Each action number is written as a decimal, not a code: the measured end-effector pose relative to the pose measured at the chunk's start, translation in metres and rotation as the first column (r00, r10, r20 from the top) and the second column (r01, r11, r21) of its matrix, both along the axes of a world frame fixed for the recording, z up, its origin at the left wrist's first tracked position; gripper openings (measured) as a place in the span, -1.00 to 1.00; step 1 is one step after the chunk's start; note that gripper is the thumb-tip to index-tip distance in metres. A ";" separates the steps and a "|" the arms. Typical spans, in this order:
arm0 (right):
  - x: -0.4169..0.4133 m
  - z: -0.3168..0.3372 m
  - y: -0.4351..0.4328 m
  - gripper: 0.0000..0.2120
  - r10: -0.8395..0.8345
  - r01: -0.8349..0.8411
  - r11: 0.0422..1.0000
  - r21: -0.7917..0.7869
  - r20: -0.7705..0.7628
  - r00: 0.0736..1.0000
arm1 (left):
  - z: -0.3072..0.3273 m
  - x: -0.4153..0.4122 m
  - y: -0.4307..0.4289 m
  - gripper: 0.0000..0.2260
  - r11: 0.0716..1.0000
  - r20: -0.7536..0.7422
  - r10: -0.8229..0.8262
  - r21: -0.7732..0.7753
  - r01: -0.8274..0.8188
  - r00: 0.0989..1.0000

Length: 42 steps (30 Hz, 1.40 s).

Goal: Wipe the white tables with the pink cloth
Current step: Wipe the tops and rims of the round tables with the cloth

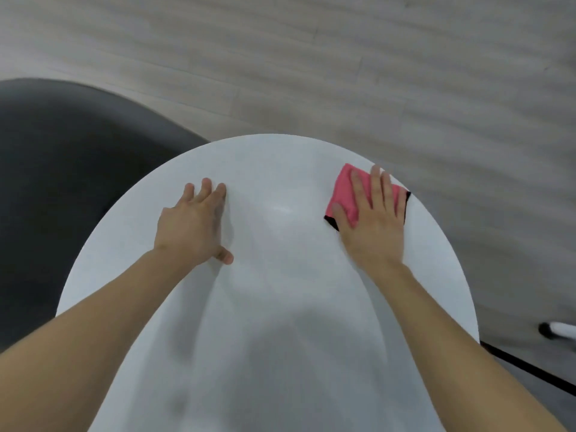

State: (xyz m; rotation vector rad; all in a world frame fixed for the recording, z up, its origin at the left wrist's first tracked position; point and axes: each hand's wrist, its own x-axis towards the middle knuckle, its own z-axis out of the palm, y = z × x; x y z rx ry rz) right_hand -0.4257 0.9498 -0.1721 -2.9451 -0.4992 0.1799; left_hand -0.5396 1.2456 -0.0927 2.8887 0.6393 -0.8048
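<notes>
Round white table (280,169), cloth at its right edge

Pale plank floor (343,73) lies open beyond the far rim; a dark chair (62,182) crowds the left rim; the left hand (191,226) rests flat on bare tabletop, fingers spread; the right hand (372,219) presses straight-fingered on the pink cloth (344,191).

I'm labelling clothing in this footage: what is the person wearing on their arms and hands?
The left hand and right hand are ungloved, with no rings, watch or bracelet showing. The left forearm and right forearm are bare to the frame edge; no sleeve is in view.
</notes>
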 end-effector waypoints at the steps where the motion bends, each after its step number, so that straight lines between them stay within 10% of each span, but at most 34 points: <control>1: -0.006 0.000 -0.023 -0.31 -0.013 0.013 1.000 -0.014 -0.013 1.000 | 0.001 0.000 -0.002 0.35 1.000 0.007 0.005 0.002 -0.005 1.000; 12: -0.057 -0.007 -0.054 -0.30 0.179 -0.182 0.982 -0.055 -0.049 0.983 | 0.014 -0.056 -0.104 -0.47 0.993 0.213 0.080 0.071 -0.097 0.974; 20: -0.039 -0.006 -0.060 -0.26 0.413 -0.419 0.906 -0.051 -0.102 0.905 | 0.001 -0.088 -0.225 0.25 0.915 0.009 0.403 -0.014 -0.403 0.915; 25: -0.026 -0.008 -0.086 -0.26 0.619 -0.624 0.780 -0.051 -0.094 0.780 | -0.003 -0.076 -0.227 0.34 0.883 -0.016 0.469 0.010 -0.469 0.883; 36: 0.038 0.001 -0.095 -0.26 0.962 -0.960 0.254 0.119 -0.134 0.238 | -0.005 -0.055 -0.226 0.46 0.848 -0.086 0.530 0.069 -0.526 0.843; 42: 0.107 0.002 -0.030 -0.26 0.966 -0.966 -0.237 0.105 -0.084 -0.246 | -0.003 -0.060 -0.226 0.50 0.811 -0.105 0.585 0.034 -0.585 0.804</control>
